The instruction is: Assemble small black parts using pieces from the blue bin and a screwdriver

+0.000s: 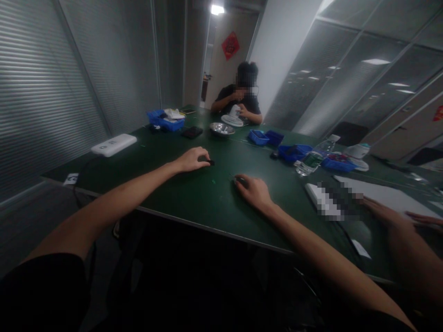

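My left hand (pixel 194 159) rests over the green table (pixel 194 193), its thumb and fingers pinched on a small black piece (pixel 212 163) whose kind I cannot make out. To its right, my right hand (pixel 255 190) lies low at the tabletop with curled fingers. A thin tip seems to poke out past those fingertips, too blurred to name. On the table between the two hands is a tiny bright green mark or scrap (pixel 213 181).
A white power strip (pixel 115 145) lies at left. Ahead are a metal bowl (pixel 222 129), a dark flat object (pixel 192 133) and blue trays (pixel 258 137). A plastic bottle (pixel 309 163) lies right. Across sits a person with a white fan (pixel 232 121); another person's hand (pixel 384 212) is at right.
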Motion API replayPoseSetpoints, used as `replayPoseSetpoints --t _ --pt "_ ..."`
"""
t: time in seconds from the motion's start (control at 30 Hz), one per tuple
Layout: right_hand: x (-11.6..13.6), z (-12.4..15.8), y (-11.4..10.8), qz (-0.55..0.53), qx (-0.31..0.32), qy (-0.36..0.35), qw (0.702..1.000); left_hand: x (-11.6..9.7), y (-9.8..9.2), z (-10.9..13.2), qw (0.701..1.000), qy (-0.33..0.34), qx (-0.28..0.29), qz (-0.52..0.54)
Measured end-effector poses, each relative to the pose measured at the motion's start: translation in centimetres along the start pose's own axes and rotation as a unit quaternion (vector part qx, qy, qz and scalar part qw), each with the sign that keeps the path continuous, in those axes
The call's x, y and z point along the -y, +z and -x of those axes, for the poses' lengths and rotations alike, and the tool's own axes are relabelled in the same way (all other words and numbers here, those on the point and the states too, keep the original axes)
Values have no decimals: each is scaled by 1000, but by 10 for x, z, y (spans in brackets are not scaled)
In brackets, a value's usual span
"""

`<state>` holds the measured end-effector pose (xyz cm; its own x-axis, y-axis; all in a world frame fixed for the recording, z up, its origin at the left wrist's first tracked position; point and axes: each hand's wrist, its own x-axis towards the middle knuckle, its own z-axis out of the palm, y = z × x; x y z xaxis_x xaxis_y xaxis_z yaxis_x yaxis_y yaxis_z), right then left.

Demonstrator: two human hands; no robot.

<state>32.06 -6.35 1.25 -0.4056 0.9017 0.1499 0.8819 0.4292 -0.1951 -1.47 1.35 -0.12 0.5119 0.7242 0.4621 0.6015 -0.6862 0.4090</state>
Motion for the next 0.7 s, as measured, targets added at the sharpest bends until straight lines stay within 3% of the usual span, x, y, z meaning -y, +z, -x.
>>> replayPoseSetpoints --t 0.17,0.4,0.6,0.7 --pt "-2 -1 3 2 -6 -5 1000 41 -22 6 977 -106 -34 -182" --pt "-1 -1 2 -1 -8 -7 1000 86 -48 25 925 -256 -85 -268" --pt "-1 -1 1 -4 -1 -5 1000 99 -54 36 898 -335 -81 -272" --pt "-1 -2 2 -6 -1 -7 1000 94 -52 34 906 -315 -80 -271"
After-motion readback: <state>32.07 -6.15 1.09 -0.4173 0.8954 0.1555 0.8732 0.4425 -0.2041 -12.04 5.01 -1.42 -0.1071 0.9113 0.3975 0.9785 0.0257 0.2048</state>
